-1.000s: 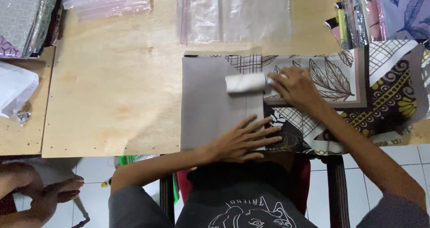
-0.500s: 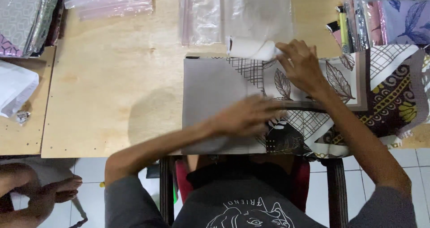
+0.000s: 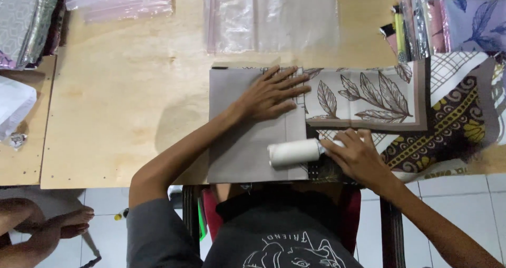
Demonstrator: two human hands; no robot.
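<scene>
Right hand (image 3: 358,157) closed around the handle end of a white lint roller (image 3: 294,152), fingers curled over it, roller lying crosswise on the lower right part of the grey folded cloth (image 3: 247,152). Left hand (image 3: 274,94) open and flat, fingers spread, pressing down on the upper part of the same grey cloth, fingertips reaching over onto the leaf-patterned fabric (image 3: 369,96). Grey cloth lying flat at the near edge of the plywood table (image 3: 116,99), square to that edge. Leaf-patterned fabric just to the right of it, cream with brown leaves and a grey border, overlapping a dark brown and yellow patterned fabric (image 3: 448,136) further right. Beyond the hands, clear plastic bags (image 3: 269,15) spread at the far side of the table; a second pile of pinkish plastic bags (image 3: 121,2) at the far left. Stacked folded fabrics (image 3: 453,20) at the far right corner. Another person's bare feet (image 3: 63,223) on the tiled floor at lower left, well apart from the work.
</scene>
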